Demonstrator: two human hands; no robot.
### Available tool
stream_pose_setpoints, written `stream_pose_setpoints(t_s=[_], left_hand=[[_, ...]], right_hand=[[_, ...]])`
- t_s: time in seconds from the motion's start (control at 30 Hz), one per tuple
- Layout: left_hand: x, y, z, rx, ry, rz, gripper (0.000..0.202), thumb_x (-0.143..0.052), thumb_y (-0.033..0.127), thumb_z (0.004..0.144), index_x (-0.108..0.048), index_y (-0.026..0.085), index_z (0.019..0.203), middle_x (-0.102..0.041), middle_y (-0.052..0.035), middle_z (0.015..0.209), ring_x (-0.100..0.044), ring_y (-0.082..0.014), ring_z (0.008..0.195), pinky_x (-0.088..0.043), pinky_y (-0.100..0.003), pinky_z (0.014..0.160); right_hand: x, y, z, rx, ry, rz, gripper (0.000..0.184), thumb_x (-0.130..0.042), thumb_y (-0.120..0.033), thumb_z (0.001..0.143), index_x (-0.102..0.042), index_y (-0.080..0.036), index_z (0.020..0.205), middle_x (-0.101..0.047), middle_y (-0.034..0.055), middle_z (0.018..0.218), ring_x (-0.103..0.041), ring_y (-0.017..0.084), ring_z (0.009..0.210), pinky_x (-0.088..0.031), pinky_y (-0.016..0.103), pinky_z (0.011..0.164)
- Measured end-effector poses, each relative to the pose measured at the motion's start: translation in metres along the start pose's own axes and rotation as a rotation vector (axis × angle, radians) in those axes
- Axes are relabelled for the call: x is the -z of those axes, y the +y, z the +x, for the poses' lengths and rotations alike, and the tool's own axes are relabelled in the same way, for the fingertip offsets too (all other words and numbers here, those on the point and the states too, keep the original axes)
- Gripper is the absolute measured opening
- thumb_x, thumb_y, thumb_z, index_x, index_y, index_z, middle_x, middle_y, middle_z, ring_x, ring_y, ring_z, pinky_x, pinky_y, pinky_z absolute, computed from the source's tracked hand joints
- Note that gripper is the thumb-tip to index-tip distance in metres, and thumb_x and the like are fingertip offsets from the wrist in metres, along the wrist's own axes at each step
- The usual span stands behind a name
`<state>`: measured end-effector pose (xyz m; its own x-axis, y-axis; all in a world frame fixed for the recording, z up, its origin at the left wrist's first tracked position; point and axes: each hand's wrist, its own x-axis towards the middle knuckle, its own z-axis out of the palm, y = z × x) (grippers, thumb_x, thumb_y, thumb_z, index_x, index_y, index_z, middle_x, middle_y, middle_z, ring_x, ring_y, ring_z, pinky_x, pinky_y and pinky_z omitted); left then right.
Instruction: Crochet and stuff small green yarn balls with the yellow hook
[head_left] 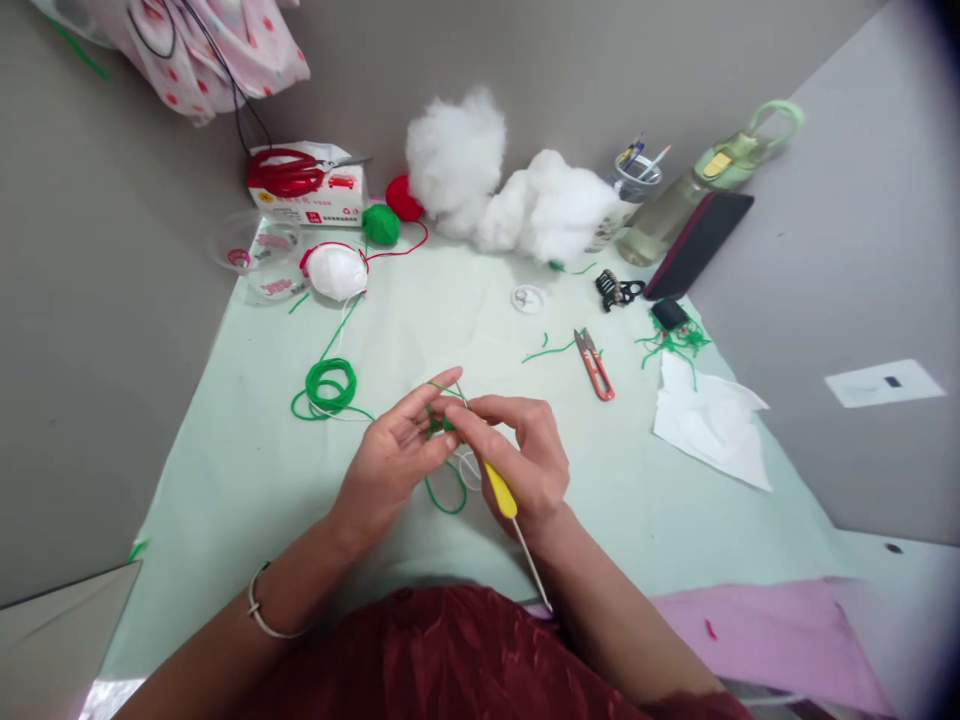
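My right hand (529,455) is closed around a crochet hook (501,490) with a yellow handle, whose metal shaft points down toward my lap. My left hand (379,465) pinches a small piece of green crochet work (448,424), with green yarn running over its raised index finger. The hook's tip meets the yarn there, but fingers partly hide the spot. A loop of green yarn (446,510) hangs below the hands, beside a thin white strand. To the left lies a loose coil of green yarn (330,388).
White stuffing (547,205) sits at the back, near green (380,225) and red (405,198) yarn balls. A white crocheted piece (337,272) and red scissors (289,172) are back left. Orange thread snips (595,365), a hair claw (619,290), a phone (697,245) and a bottle (667,205) stand right.
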<state>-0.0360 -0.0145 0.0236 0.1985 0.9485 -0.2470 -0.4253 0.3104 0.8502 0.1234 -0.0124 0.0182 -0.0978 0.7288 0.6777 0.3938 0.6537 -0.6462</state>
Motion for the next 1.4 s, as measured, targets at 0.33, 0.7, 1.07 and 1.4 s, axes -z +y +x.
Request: stream_pose_setpoints(t_s=[0.33,0.7,1.07,1.4], left_hand=[[0.006,0.014,0.005,0.083,-0.090,-0.196,0.045,-0.079,0.022,0.081,-0.078,0.020,0.126,-0.069,-0.0020,0.092,-0.060,-0.0133,0.086,-0.049,-0.025,0.084],[0.004,0.005,0.004,0.072,-0.172,-0.101,0.054,-0.083,0.031,0.084,-0.070,0.024,0.136,-0.077,-0.0074,0.111,-0.074,-0.0234,0.103,-0.053,-0.041,0.105],[0.002,0.010,-0.001,-0.171,-0.049,0.229,0.041,-0.084,0.016,0.080,-0.079,0.027,0.119,-0.068,-0.0045,0.103,-0.065,-0.0224,0.114,-0.054,-0.034,0.102],[0.003,0.019,-0.002,-0.169,-0.064,0.320,0.044,-0.081,0.010,0.079,-0.081,0.032,0.117,-0.064,-0.0009,0.094,-0.065,-0.0152,0.095,-0.058,-0.023,0.082]], right_hand=[[0.015,0.003,0.018,-0.399,0.088,0.493,0.015,-0.066,-0.029,0.099,-0.080,-0.025,0.097,-0.074,0.0040,0.086,-0.067,0.017,0.071,-0.059,0.036,0.067],[0.014,0.004,0.018,-0.438,-0.090,0.513,0.015,-0.069,-0.035,0.098,-0.081,-0.027,0.100,-0.079,0.0061,0.099,-0.071,0.021,0.092,-0.061,0.035,0.074],[0.013,0.016,0.013,-0.599,-0.072,0.668,0.022,-0.070,-0.043,0.096,-0.079,-0.022,0.095,-0.078,0.0051,0.089,-0.068,0.016,0.073,-0.058,0.031,0.068],[0.024,0.018,0.018,-0.525,-0.190,0.736,0.019,-0.063,-0.036,0.103,-0.075,-0.023,0.099,-0.079,0.0032,0.091,-0.073,0.015,0.075,-0.062,0.030,0.071]])
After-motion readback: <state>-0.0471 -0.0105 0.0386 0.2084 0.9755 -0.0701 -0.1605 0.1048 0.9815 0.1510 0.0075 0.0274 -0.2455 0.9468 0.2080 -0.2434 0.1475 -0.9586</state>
